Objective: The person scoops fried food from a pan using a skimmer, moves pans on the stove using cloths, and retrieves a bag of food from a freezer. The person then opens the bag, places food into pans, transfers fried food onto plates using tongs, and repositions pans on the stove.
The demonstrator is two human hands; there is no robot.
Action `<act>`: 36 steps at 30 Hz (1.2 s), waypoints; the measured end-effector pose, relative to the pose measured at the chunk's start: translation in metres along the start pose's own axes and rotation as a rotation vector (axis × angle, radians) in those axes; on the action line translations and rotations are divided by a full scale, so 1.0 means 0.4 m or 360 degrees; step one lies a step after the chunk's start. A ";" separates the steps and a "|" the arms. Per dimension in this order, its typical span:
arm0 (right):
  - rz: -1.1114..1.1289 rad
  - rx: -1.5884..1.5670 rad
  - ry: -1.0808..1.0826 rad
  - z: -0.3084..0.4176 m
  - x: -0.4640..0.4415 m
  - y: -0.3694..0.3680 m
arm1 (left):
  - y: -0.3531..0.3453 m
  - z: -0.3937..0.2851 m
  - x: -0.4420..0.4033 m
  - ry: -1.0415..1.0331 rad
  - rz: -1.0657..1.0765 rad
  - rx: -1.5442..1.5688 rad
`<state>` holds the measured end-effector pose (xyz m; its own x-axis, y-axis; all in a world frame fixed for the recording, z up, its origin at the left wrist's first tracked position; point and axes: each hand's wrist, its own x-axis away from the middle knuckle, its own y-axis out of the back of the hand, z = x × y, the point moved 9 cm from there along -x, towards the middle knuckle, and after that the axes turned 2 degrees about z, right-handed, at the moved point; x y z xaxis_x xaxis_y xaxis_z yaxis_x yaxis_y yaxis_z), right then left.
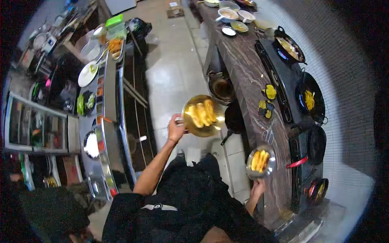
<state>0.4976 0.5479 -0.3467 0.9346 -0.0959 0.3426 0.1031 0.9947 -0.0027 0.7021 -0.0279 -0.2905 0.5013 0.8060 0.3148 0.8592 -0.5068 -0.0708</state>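
My left hand [176,129] grips the edge of a round, shiny metal plate [201,132] held out over the floor. Several golden-yellow, finger-shaped food pieces [201,114] lie side by side on it. On the right, my right hand [258,188] has hold of a smaller metal plate [253,174] near the counter's front edge. Similar browned yellow pieces [260,161] rest on that plate. Both plates are roughly level. The fingers beneath each plate are partly hidden. Scissors [268,135] lie on the counter just beyond the right plate.
Along the right runs a marbled counter [243,60] with stoves, where a wok [312,99] and a pan [289,46] sit over blue flames. A steel prep counter [111,81] with food containers lines the left. Another person [52,214] is at lower left. Tiled floor [168,77] lies between.
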 end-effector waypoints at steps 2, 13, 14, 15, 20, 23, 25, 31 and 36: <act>0.0123 -0.0073 -0.0006 -0.024 -0.032 -0.162 | 0.099 -0.060 -0.070 -0.0050 -0.0089 -0.0078; 0.0416 -0.0166 -0.0266 -0.082 -0.105 -1.066 | 0.354 -0.149 -0.760 -0.0169 -0.0301 -0.0134; 0.0611 0.0158 0.0007 -0.044 -0.142 -1.169 | 0.367 -0.174 -0.838 -0.0139 -0.0315 -0.0156; 0.0594 0.0190 -0.0071 -0.048 -0.174 -1.249 | 0.368 -0.217 -0.911 -0.0119 -0.0338 -0.0163; 0.0784 0.0412 -0.0051 -0.071 -0.404 -1.726 | 0.430 -0.372 -1.227 -0.0137 -0.0423 0.0091; 0.0920 0.0264 -0.0124 0.130 -0.411 -2.091 | 0.496 -0.470 -1.372 -0.0022 -0.0551 -0.0034; 0.1082 -0.0099 -0.0168 0.113 -0.529 -2.309 | 0.532 -0.519 -1.513 -0.0050 -0.0588 -0.0099; 0.1156 0.0040 -0.0125 0.221 -0.699 -2.894 | 0.648 -0.600 -1.977 -0.0216 -0.0628 0.0128; 0.0938 -0.0128 -0.0188 0.304 -0.738 -3.200 | 0.646 -0.782 -2.386 -0.0221 -0.0492 -0.0048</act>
<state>0.0483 -0.6922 -0.3301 0.7985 0.4798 0.3637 -0.3908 0.8726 -0.2930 0.4137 -1.0239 -0.3133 0.2283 0.9559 0.1849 0.9704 -0.2388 0.0367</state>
